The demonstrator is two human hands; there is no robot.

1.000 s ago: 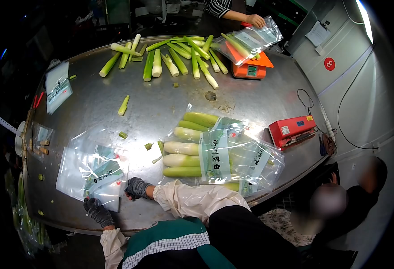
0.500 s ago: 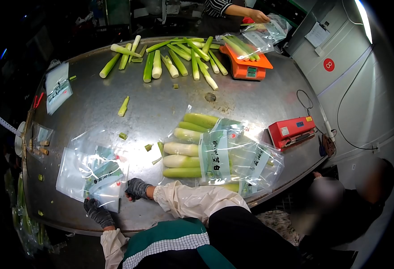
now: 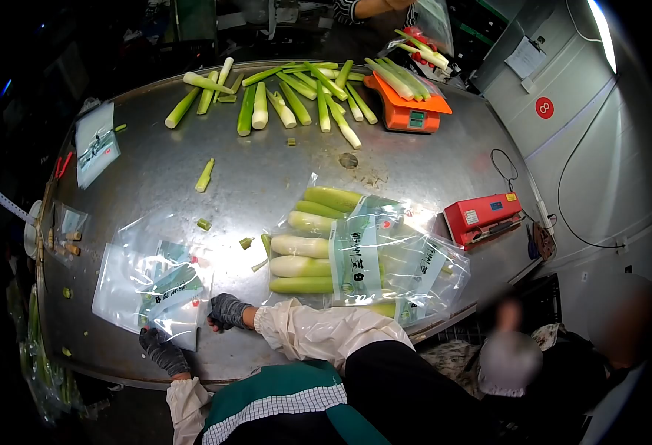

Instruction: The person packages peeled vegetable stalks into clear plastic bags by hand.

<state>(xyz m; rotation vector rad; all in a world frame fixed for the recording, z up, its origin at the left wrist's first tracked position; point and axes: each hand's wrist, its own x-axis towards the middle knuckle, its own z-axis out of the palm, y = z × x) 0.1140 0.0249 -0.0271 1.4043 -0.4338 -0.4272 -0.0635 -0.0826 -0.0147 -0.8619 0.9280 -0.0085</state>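
A flat stack of clear printed plastic bags [image 3: 170, 285] lies at the near left of the steel table. My left hand [image 3: 164, 353], in a grey glove, has its fingers closed at the lower edge of the stack. Beside the lower right corner of the bags is my right hand [image 3: 228, 312], also gloved, its fingers curled in. Whatever those fingers may hold is hidden. Right of it, bags packed with green-white water bamboo stalks [image 3: 300, 267] lie partly over one another, close to my right sleeve.
Loose water bamboo stalks [image 3: 289, 104] lie along the far side. An orange scale [image 3: 415, 111] carries several stalks. A red bag sealer [image 3: 483, 219] stands at the right edge. More bags [image 3: 97, 144] lie far left. Another person sits at the lower right.
Across the table, a person's hand and a clear bag have moved up, away from the scale. The person at the lower right has shifted. My hands have barely moved.
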